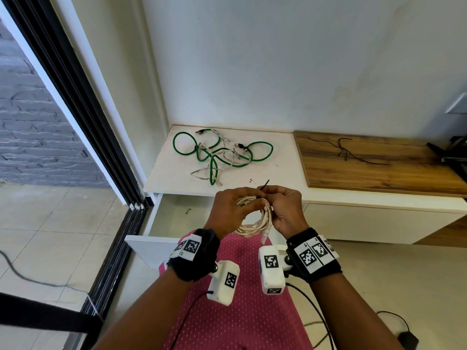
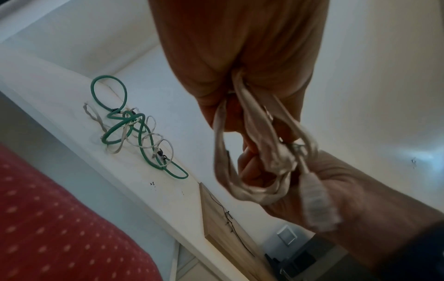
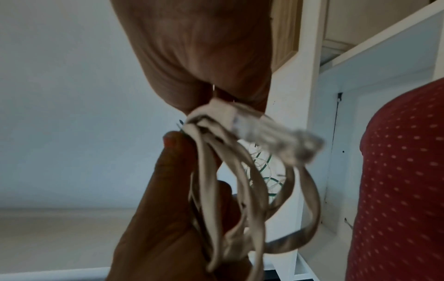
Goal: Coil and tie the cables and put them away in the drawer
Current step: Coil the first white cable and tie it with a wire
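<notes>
I see both hands raised together over the open drawer [image 1: 177, 218], near the front edge of the white cabinet top [image 1: 171, 173]. The left hand [image 1: 231, 210] has its fingers curled round the top of a coiled white ethernet cable [image 1: 255, 223], thumb pressed across the bundle. The right hand [image 1: 284, 210] pinches a thin black twist tie [image 1: 264, 185] at the top of that same coil; one end of the tie sticks up and away from the fingers. The coil's lower loops hang between the two wrists, and its clear plug [image 1: 264, 237] dangles at the bottom, on the right side. In the left wrist view the coil [image 2: 259, 152] runs out from the left palm [image 2: 240, 47] toward the right hand [image 2: 336, 190], the plug [image 2: 317, 205] lying against the right palm. In the right wrist view the bundle [image 3: 228, 190] is held by the left thumb [image 3: 173, 152], the plug [image 3: 276, 136] blurred just below the right hand [image 3: 204, 47]. Further back on the cabinet top lies a loose green cable [image 1: 222, 150] tangled with a thin white cable [image 1: 214, 170], uncoiled. To the right, on the wooden top [image 1: 379, 173], lie spare black ties [image 1: 346, 150]. The drawer holds one small dark item [image 1: 187, 211], too small to identify.
</notes>
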Demonstrator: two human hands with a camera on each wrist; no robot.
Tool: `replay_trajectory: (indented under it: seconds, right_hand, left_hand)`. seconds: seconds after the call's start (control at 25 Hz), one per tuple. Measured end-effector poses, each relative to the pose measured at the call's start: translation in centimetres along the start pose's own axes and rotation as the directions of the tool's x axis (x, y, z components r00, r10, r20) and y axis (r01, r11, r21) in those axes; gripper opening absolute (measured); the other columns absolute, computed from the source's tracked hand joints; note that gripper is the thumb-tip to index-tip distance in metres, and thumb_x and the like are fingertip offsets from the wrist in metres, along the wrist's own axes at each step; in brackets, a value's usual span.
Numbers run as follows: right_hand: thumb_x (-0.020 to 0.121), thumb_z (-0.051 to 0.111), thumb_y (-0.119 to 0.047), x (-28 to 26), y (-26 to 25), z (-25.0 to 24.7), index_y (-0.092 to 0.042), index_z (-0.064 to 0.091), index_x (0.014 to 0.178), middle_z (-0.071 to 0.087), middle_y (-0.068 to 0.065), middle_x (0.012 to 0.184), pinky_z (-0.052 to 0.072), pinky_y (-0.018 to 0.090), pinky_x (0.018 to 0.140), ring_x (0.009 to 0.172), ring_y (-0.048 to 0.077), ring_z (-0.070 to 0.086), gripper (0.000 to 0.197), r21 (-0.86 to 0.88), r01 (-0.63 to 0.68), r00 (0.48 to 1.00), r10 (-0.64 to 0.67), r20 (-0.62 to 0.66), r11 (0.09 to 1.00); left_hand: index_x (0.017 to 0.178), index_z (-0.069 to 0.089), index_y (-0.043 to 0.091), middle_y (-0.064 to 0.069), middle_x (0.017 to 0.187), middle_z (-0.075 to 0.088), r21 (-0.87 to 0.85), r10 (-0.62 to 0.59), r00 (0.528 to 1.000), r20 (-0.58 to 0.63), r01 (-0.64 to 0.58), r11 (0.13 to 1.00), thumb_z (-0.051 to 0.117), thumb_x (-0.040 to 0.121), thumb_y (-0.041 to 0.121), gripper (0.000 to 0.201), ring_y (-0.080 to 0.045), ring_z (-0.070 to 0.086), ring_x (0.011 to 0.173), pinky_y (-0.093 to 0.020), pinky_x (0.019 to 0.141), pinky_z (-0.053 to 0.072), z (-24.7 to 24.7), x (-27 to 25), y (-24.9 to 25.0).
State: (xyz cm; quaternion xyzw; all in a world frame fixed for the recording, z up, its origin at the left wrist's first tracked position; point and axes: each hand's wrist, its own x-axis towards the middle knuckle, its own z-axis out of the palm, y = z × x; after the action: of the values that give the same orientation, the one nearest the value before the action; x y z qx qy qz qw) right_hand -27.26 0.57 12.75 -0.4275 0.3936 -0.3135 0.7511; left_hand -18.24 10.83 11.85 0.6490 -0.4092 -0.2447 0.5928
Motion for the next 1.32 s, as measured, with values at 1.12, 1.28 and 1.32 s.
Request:
replay_trajectory:
  seconds: [1.12, 1.28, 1.32]
  right_hand:
    - [0.081, 0.072, -0.016, 0.5, -2.9, -3.7, -0.005, 0.074, 0.096, 0.074, 0.009, 0.089, 0.06, 0.035, 0.064, 0.078, 0.016, 0.071, 0.019, -0.369, 0.879, 0.478, -0.578, 0.662, 0.303]
    - [0.081, 0.07, -0.013, -0.1, -3.2, -3.6, -0.002, 0.075, 0.09, 0.073, 0.01, 0.083, 0.055, 0.015, 0.061, 0.07, 0.015, 0.067, 0.015, -0.394, 0.919, 0.31, -0.567, 0.763, -0.028]
    - [0.081, 0.069, -0.012, -0.2, -3.3, -3.6, -0.002, 0.075, 0.09, 0.073, 0.01, 0.083, 0.054, 0.016, 0.061, 0.068, 0.016, 0.067, 0.015, -0.401, 0.913, 0.296, -0.552, 0.78, -0.076]
  left_hand:
    - [0.093, 0.071, 0.012, -0.005, 0.073, 0.07, -0.043, -0.068, 0.995, -0.071, 0.065, 0.997, 0.071, 0.08, 0.007, 0.013, -0.007, 0.055, 0.051, -0.019, 0.05, 0.045, -0.3, 0.4, 1.1]
    - [0.094, 0.071, 0.012, -0.009, 0.07, 0.068, -0.035, -0.047, 0.995, -0.086, 0.044, 0.998, 0.072, 0.081, 0.009, 0.013, -0.012, 0.05, 0.047, -0.023, 0.048, 0.046, -0.5, 0.1, 1.1]
    - [0.095, 0.071, 0.012, -0.009, 0.07, 0.068, -0.03, -0.045, 0.995, -0.09, 0.043, 0.999, 0.072, 0.081, 0.01, 0.014, -0.013, 0.05, 0.047, -0.023, 0.049, 0.046, -0.5, 0.1, 1.1]
